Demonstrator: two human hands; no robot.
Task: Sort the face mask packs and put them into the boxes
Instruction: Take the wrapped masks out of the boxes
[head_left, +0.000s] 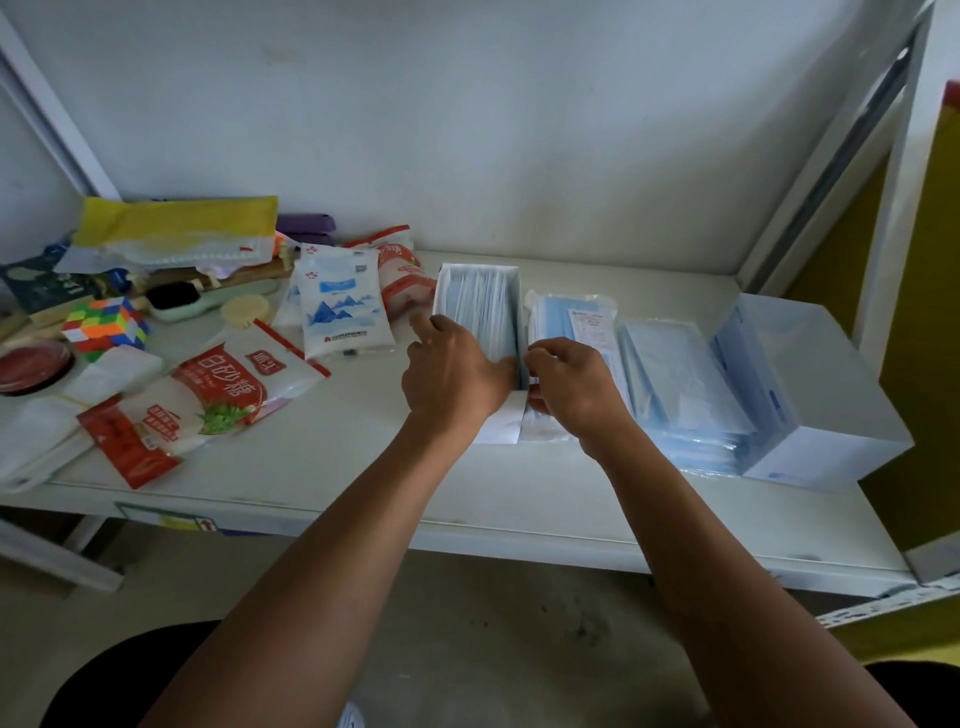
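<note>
White shelf (337, 457), left end: puzzle cube (104, 325) and sugar bag (228, 384). My left hand (457, 379) lies over mask packs (483, 306) standing in the open box (506, 426); I cannot tell its grip. My right hand (571, 384) curls round a mask pack (566, 312) just beside that box, with loose packs (675, 384) and a closed box (831, 405) further right.
</note>
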